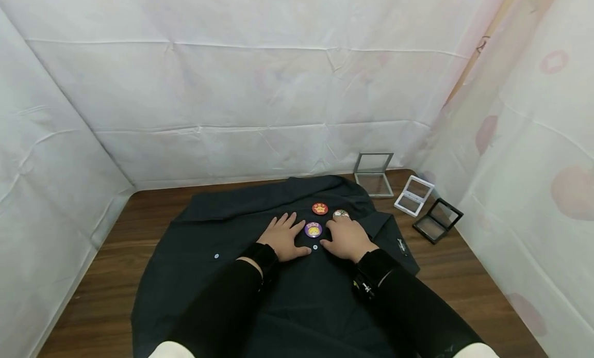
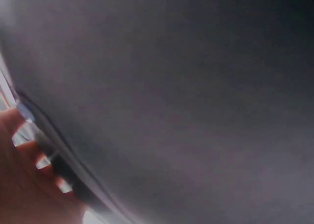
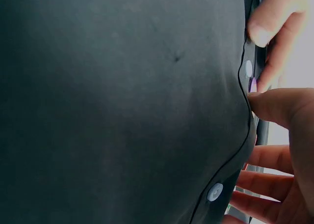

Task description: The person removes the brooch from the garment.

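Observation:
A dark button-up shirt lies spread out, with a red round badge and a purple round badge showing on it. My left hand rests on the cloth with its fingers spread, left of the purple badge. On the other side my right hand lies with its fingertips at a third, pale patterned badge, partly covered by them. Thumbs of both hands point toward a small white button. In the right wrist view the right thumb presses near the shirt's buttoned edge.
Three hinged square frames stand unfolded at the back right: a grey one, a white one and a black one. A small metallic piece lies on the shirt's right part. White sheeting walls the wooden table.

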A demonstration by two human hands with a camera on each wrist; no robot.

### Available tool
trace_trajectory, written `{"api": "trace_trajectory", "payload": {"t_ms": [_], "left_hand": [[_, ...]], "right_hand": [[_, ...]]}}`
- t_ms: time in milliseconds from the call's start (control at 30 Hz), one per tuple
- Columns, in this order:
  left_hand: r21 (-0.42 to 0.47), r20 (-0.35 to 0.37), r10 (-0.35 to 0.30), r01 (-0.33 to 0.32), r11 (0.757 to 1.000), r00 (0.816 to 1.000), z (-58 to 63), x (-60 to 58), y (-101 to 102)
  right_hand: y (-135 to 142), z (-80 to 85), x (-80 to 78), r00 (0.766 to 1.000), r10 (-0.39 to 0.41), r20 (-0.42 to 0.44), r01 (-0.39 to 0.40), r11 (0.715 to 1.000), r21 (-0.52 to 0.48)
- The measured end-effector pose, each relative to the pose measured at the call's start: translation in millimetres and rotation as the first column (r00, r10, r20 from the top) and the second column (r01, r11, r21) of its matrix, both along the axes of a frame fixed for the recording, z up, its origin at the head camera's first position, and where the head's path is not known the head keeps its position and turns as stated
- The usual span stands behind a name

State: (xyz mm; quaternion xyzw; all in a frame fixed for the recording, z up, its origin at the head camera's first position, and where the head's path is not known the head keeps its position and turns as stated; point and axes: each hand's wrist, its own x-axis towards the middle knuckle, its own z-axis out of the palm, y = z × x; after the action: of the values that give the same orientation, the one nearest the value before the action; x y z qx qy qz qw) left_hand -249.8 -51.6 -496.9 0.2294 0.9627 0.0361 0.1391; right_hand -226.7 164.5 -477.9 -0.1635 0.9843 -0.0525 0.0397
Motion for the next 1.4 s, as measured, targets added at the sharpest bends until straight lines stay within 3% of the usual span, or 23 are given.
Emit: {"api": "trace_trajectory", "payload": {"t_ms": [167, 333, 567, 667, 767, 867, 1133, 1233, 1400], "left_hand": [[0.010, 0.041, 0.022, -0.022, 1.000, 0.999, 4.8, 1.6, 2.0], [0.007, 0.060, 0.045, -0.045, 0.999, 0.997, 5.3, 0.1, 3.6], [0.014, 0.040, 0.041, -0.041, 0.999, 0.998, 0.2, -1.4, 1.9], [0.005, 0.022, 0.029, -0.029, 1.000, 0.999, -1.7, -1.1, 0.9], [0.023, 0.022, 0.022, -0.023, 0.999, 1.000, -1.5, -0.6, 0.1], [0.053, 0.048, 0.028, -0.031, 0.998, 0.998, -0.1, -0.3, -1.1], [0.098, 0.115, 0.043, -0.055, 0.994, 0.992, 0.6, -1.5, -4.0], [0.096, 0.112, 0.048, -0.059, 0.994, 0.993, 0.2, -1.9, -4.0], [0.127, 0.096, 0.048, -0.060, 0.990, 0.994, -3.6, -4.5, -2.8]], "right_hand": [[-3.6, -1.6, -2.8, 0.999, 0.018, -0.028, -0.018, 1.000, 0.003], [-6.8, -5.0, -3.5, 0.999, 0.014, -0.053, -0.017, 0.998, -0.056], [-10.2, -8.9, -6.5, 0.995, -0.097, 0.005, 0.096, 0.971, -0.219], [-11.1, -9.0, -8.6, 0.994, -0.112, 0.003, 0.109, 0.963, -0.247], [-11.8, -7.3, -10.9, 0.998, -0.038, -0.046, 0.028, 0.978, -0.209], [-12.4, -5.8, -14.2, 0.991, 0.089, -0.097, -0.103, 0.984, -0.148], [-12.6, -6.8, -26.7, 0.933, 0.342, -0.115, -0.344, 0.939, 0.001], [-14.4, -4.3, -29.2, 0.918, 0.381, -0.109, -0.380, 0.924, 0.032], [-13.6, -2.9, -31.6, 0.940, 0.334, -0.076, -0.336, 0.941, -0.025]]}}
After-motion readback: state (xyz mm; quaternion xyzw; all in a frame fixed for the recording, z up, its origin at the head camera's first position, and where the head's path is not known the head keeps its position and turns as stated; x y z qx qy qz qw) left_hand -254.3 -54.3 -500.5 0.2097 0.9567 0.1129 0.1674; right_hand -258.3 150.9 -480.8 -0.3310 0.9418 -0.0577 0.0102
